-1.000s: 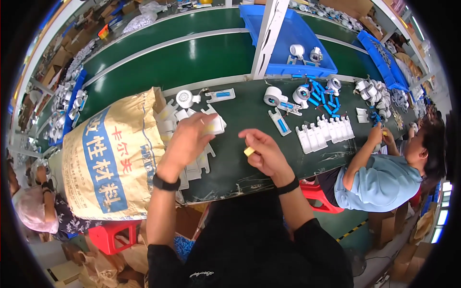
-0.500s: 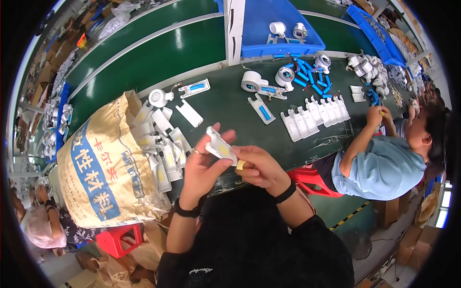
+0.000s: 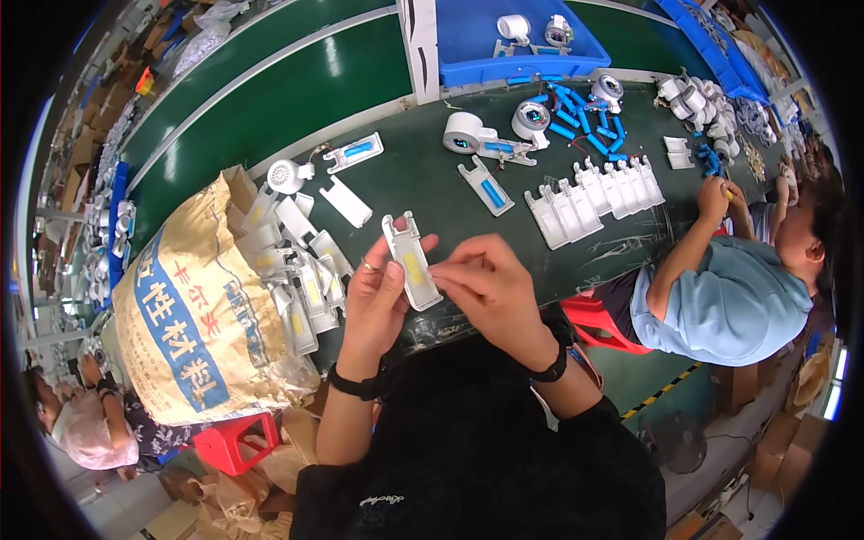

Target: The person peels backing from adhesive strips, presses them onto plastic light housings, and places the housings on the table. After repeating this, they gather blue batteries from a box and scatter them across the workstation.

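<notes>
My left hand (image 3: 378,292) is closed round a white plastic handle shell (image 3: 416,286), held tilted with its hollow side up. A yellow strip (image 3: 413,267) lies inside the shell. At the shell's right edge, the thumb and fingers of my right hand (image 3: 486,277) are pinched together; what is between them, if anything, is too small to make out. Left of my hands, similar white shells (image 3: 310,286), some with yellow strips, spill from a large paper sack (image 3: 184,315). Beyond my hands lies another shell (image 3: 487,187) with a blue battery in it.
Rows of white shells (image 3: 567,216) lie to the right on the dark green table (image 3: 423,171). Farther back are loose blue batteries (image 3: 576,117), round white fan heads (image 3: 531,117) and a blue bin (image 3: 522,67). A co-worker in a blue shirt (image 3: 724,301) sits at the right.
The shell has turned more upright in my left hand, its inside facing up. My right hand has opened its grip on the yellow piece and now pinches at the shell's edge.
</notes>
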The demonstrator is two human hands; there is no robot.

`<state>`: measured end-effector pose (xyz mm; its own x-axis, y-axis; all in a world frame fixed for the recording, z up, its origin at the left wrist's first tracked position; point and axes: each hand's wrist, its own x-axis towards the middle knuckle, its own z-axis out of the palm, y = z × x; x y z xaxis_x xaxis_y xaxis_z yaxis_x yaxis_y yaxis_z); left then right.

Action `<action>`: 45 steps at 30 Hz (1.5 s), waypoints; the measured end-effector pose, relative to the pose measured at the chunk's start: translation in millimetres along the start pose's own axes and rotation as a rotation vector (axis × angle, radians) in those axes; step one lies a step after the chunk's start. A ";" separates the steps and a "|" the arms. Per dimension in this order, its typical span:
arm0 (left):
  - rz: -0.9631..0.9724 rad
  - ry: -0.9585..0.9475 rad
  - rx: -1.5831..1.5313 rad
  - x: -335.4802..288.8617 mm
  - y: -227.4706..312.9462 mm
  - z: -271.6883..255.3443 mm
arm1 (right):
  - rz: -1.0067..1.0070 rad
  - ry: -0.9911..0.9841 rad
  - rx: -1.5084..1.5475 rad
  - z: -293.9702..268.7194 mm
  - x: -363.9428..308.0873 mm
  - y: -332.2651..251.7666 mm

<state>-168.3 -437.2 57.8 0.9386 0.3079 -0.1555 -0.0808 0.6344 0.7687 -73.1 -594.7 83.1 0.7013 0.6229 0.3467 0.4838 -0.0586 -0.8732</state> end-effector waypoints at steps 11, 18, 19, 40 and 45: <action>-0.051 0.024 0.005 -8.1 2.3 -6.4 | -0.250 -0.138 -0.153 9.4 0.9 -4.4; -0.102 -0.014 0.061 -11.5 7.1 -10.2 | -0.169 -0.132 -0.164 13.4 0.6 -8.5; -0.109 -0.025 0.031 -12.0 8.1 -10.2 | -0.123 -0.128 -0.127 14.2 0.9 -9.1; -0.204 -0.032 -0.023 -11.0 0.6 -0.1 | 0.009 0.040 -0.109 1.3 -2.4 2.0; -0.307 0.033 -0.030 29.9 -67.0 18.6 | 0.165 0.398 0.071 -58.1 -21.6 32.8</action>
<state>-128.6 -483.7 13.2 0.9094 0.1211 -0.3979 0.1947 0.7215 0.6645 -42.0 -655.4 66.9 0.9202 0.2595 0.2932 0.3206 -0.0697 -0.9446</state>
